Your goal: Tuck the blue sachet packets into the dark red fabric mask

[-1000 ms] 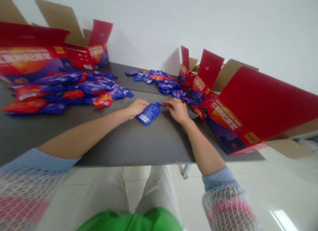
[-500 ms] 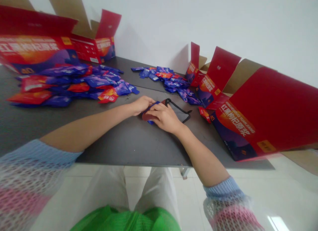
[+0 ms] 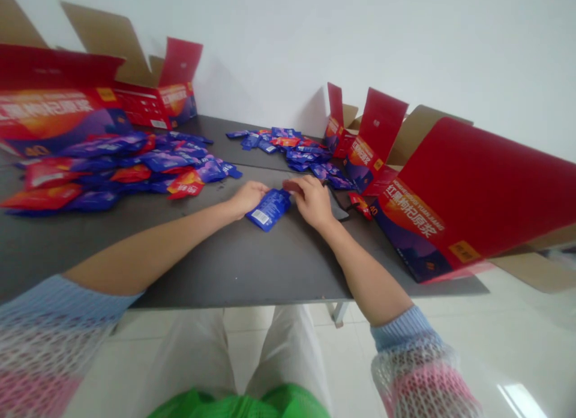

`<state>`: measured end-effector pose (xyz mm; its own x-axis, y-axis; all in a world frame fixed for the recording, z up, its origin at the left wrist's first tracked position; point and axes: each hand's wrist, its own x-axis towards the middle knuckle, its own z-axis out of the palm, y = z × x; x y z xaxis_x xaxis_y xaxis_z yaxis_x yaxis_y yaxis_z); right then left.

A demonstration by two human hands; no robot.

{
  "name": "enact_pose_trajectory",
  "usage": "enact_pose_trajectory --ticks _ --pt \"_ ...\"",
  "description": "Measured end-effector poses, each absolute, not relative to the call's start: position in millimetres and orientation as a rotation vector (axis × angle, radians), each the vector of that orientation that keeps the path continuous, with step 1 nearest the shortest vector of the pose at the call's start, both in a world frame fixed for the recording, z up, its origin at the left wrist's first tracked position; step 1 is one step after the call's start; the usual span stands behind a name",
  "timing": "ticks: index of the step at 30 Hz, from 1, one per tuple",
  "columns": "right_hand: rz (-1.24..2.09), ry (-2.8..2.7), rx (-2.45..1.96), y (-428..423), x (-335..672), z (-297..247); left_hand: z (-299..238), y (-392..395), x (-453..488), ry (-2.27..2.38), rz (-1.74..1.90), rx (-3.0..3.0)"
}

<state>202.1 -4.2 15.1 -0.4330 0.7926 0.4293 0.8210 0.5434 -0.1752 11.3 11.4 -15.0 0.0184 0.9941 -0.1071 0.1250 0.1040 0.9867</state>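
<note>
A blue pouch (image 3: 269,209) lies tilted on the grey table between my hands, its barcode label towards me and its narrow spout end pointing away. My left hand (image 3: 249,199) is closed on the pouch's upper left edge. Just right of the spout, my right hand (image 3: 311,201) is closed with its fingers curled round a flat reddish-brown piece (image 3: 291,186), mostly covered by the fingers; its kind is unclear. Beside my right wrist, a grey flat piece with black edging (image 3: 337,207) rests on the table, partly hidden.
A heap of blue and red pouches (image 3: 166,161) lies on the left, with a smaller heap (image 3: 299,149) at the back. Open red cartons stand left (image 3: 58,115) and right (image 3: 416,226). A red pouch (image 3: 360,204) sits against the right carton.
My right hand has moved off the pouch to the right, uncovering its label side. My left hand stays at the pouch's left edge. The whole view has shifted slightly.
</note>
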Motion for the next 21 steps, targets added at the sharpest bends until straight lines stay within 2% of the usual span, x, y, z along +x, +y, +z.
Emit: enact_pose_trajectory --ticks 6,13,21 --pt "-0.038 -2.626 -1.115 -18 173 16 -28 22 10 1.41 1.154 1.282" --pt "0.074 -2.793 -0.839 -28 187 26 -30 29 9 1.469 1.155 1.287" --pt "0.232 -2.857 -0.878 -23 200 34 -20 20 3 1.235 1.103 1.184"
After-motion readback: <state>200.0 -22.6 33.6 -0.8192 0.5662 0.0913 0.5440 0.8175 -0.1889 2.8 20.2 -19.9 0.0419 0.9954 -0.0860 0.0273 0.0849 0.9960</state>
